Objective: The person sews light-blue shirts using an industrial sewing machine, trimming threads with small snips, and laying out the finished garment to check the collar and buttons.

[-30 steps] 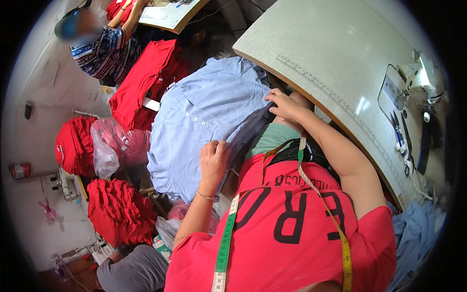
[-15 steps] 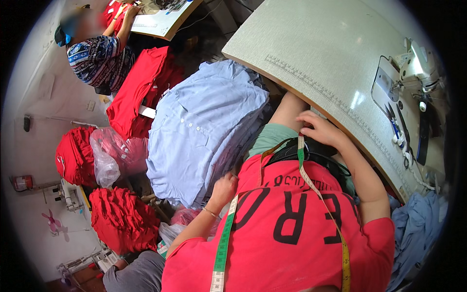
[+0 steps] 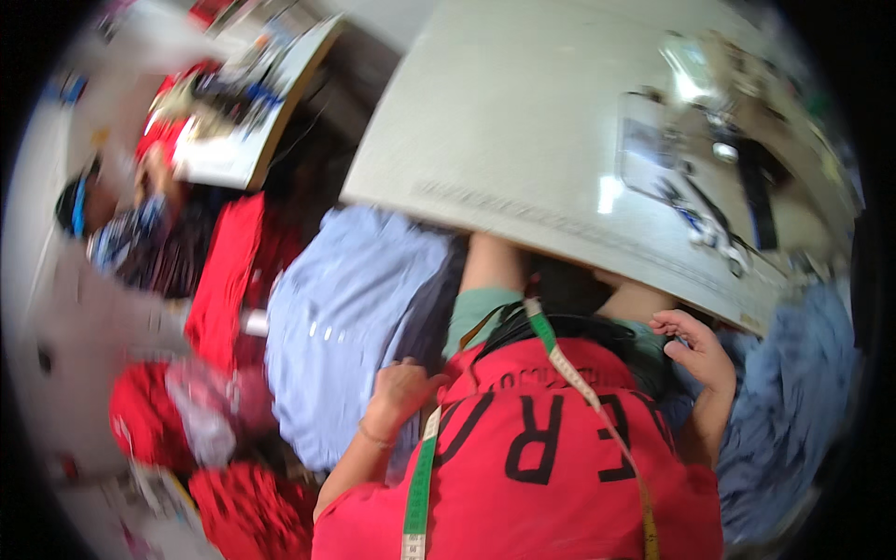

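My left hand (image 3: 403, 390) hovers beside the pile of light blue shirts (image 3: 341, 322), its thumb stretched out and nothing seen in it. Blur hides whether it touches the cloth. Loosely curled and apart are the fingers of my right hand (image 3: 698, 347), which is raised in front of the table's near edge with nothing in it. Close to that hand, light blue fabric (image 3: 793, 392) hangs in a heap. A green, white and yellow tape measure (image 3: 571, 366) runs down both sides of my red shirt (image 3: 532, 513), its end lying at my lap.
Ahead stands a pale sewing table (image 3: 504, 121) with a sewing machine (image 3: 691, 75) and scissors (image 3: 691, 219) at its right. Red garments (image 3: 224, 289) and bagged red cloth (image 3: 201, 411) lie at the left. A co-worker (image 3: 140, 233) sits at another table (image 3: 219, 159).
My right hand has left the tape end at my lap and moved right. My left hand has shifted slightly left, its thumb now out. The view has swung to the right.
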Available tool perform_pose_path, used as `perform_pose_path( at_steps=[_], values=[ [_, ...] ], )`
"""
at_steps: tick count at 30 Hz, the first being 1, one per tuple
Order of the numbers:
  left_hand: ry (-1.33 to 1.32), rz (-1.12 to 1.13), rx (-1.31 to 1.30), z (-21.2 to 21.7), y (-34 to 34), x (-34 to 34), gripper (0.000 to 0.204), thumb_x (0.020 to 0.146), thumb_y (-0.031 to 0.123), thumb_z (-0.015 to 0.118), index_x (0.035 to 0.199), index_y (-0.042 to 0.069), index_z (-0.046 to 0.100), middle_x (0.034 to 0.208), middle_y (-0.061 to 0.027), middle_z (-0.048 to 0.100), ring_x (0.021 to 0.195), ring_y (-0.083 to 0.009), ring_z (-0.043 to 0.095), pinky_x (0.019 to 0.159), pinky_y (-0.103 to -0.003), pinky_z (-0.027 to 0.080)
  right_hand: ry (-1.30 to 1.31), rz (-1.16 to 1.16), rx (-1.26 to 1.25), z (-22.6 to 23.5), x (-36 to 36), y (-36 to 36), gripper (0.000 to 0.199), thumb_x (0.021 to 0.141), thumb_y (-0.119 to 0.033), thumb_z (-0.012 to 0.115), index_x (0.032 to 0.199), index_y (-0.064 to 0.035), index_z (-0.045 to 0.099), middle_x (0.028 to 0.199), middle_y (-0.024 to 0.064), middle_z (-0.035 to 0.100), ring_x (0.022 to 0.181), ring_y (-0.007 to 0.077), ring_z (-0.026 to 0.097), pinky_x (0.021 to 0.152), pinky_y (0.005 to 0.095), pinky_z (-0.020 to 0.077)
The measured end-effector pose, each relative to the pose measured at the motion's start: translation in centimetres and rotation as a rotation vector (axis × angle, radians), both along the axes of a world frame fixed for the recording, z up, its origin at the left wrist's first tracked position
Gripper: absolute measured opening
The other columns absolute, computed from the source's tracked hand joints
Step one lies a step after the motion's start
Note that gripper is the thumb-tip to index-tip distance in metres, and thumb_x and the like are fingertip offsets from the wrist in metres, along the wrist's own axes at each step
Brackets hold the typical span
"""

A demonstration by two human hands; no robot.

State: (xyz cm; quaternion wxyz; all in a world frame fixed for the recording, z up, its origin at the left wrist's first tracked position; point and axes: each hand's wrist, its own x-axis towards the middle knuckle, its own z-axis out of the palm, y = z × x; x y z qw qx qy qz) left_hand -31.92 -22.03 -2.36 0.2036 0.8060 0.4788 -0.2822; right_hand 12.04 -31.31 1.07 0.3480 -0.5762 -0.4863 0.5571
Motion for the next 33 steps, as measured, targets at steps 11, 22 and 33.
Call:
perform_pose_path(
  at_steps=[11,22,33],
  values=[
    [-0.512,-0.080,0.124,3.3,13.0,7.9,0.021,0.083,0.023,0.059,0.092,0.005,0.064,0.097,-0.0153,0.064,0.090,-0.0340,0.060,0.075,-0.042,0.047,-0.745,-1.358,0.272,6.9,3.2,-18.3,0.029,0.091,-0.015,0.056,0.115,0.0002,0.058,0.112,0.0080,0.060,0.104,0.0176,0.055,0.093,0.0284,0.0414],
    [-0.805,0.853,0.378,-5.1,9.5,-13.3,0.011,0.078,0.004,0.063,0.088,-0.001,0.063,0.075,-0.0083,0.063,0.069,-0.0124,0.058,0.066,-0.027,0.047,-0.484,-0.935,0.493,3.3,3.7,-6.4,0.028,0.095,-0.012,0.049,0.118,0.0028,0.054,0.112,0.0132,0.060,0.102,0.0203,0.057,0.095,0.0309,0.0423],
    [-0.429,0.451,0.579,-8.6,8.2,-6.5,0.027,0.074,0.019,0.068,0.093,0.001,0.064,0.092,-0.0167,0.061,0.088,-0.0347,0.059,0.074,-0.041,0.048,-0.469,-0.747,0.422,1.9,4.2,-3.8,0.027,0.094,-0.009,0.051,0.117,0.0053,0.054,0.108,0.0124,0.061,0.098,0.0181,0.059,0.092,0.0303,0.0427]
  ],
)
